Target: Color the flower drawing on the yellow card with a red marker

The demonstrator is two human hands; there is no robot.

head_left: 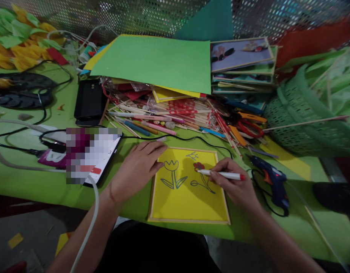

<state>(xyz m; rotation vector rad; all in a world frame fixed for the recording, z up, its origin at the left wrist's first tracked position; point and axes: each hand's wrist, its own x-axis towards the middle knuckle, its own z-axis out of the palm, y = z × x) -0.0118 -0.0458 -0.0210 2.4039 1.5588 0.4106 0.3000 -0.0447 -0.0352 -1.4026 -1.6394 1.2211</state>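
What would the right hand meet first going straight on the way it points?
The right hand would likely meet the drawn red flower on the yellow board first; whether its marker touches is unclear.

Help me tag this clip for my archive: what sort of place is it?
Likely a craft workspace, judging by the glue gun, the stacked framed pictures and the loose sticks.

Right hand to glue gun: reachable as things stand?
Probably yes: only a black cord appears to lie between the right hand and the glue gun, though that hand holds a marker.
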